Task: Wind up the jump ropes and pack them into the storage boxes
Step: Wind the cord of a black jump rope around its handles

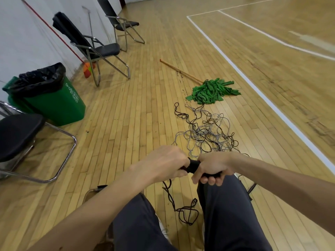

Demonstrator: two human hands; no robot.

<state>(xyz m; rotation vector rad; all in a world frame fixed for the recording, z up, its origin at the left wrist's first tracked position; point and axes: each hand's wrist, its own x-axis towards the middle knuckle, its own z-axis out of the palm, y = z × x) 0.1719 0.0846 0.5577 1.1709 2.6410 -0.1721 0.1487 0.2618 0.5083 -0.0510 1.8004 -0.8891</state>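
Observation:
Both my hands meet above my knees around the black handles point(194, 165) of a dark jump rope. My left hand point(167, 163) is closed on the left end of the handles. Closed on their right end is my right hand point(212, 168). The dark cord point(187, 211) of this rope hangs down between my legs and loops on the floor. A tangled pile of grey and dark jump ropes point(204, 132) lies on the wooden floor just beyond my hands. No storage box is in view.
A green mop point(212, 92) with a wooden stick lies past the rope pile. A green bin point(49, 99) with a black liner stands at the left by the wall. Black folding chairs point(92, 48) stand along the left, one point(20, 134) close to me.

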